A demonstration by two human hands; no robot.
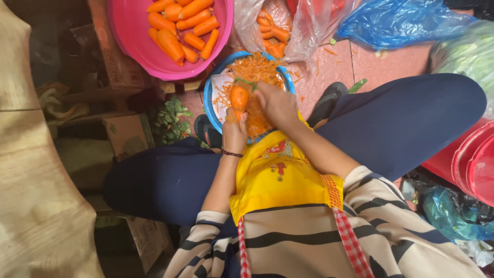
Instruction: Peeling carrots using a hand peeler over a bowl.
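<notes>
Sitting low over a blue basin (210, 100), the person held a carrot (239, 97) in the left hand (234, 133), fingers wrapped around its near end so that the stalk end pointed away, over the basin. The right hand (277, 103) lay against the carrot's right side, closed around something too hidden to name for sure; judging from the heap of orange peelings (257, 68) in the basin, it was probably a peeler or small blade.

Doing this stroke well seemed to call for keeping the carrot above the basin, so that the strips dropped onto the heap and not on the red tiled floor (375, 64), where a few scraps already lay. The left grip looked best kept firm and low on the carrot, with the thumb clear of the blade's path, and the carrot turned a little after each pass. Light, long strokes away from the body would likely waste the least flesh.

Farther off to the left stood a pink bowl (123, 31) of peeled carrots (177, 25), and to its right a clear plastic bag (303, 25) held more carrots.
</notes>
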